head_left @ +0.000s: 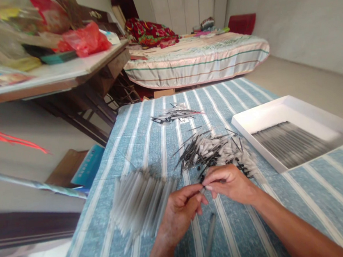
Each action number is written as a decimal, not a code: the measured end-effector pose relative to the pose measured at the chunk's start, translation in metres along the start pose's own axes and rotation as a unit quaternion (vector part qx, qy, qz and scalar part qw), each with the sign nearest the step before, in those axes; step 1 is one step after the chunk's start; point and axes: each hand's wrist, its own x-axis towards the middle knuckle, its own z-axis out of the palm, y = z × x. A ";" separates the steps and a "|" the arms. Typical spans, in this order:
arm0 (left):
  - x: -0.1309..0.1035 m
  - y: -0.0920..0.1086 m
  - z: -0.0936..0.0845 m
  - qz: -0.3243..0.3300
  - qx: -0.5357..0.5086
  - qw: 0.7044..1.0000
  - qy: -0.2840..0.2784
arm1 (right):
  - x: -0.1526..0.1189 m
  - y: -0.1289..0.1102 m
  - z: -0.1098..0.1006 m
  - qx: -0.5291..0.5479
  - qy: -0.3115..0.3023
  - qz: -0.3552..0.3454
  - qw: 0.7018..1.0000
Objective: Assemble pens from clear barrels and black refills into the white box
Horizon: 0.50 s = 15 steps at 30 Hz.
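Note:
My left hand [183, 207] and my right hand [227, 184] meet above the striped tablecloth, fingertips pinched close together. Between them is a thin grey tube-like piece with a small dark end [203, 185], mostly hidden by the fingers. Left of my left hand lies a heap of grey translucent tubes [142, 198], somewhat blurred. Just beyond my right hand spreads a pile of small slim black and white pieces [217, 148]. One single grey tube [209, 241] lies on the cloth nearer to me, below the hands.
On the right stands a shallow white box [261, 151] with dark-grey slim tubes [290, 141] lined up inside. A smaller bunch of thin dark pieces [176, 114] lies toward the table's far end. A cluttered side table [90, 69] is at the left, a bed [194, 60] beyond.

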 end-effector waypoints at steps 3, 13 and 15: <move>-0.001 0.003 0.001 -0.011 0.006 1.000 0.004 | -0.001 0.000 0.001 0.006 -0.001 0.012 1.000; -0.002 0.010 0.002 -0.001 0.023 1.000 0.019 | -0.002 0.004 0.003 0.033 0.007 0.074 0.997; -0.002 0.010 0.001 0.002 0.041 0.999 0.013 | -0.003 0.008 0.002 0.034 -0.001 0.097 0.995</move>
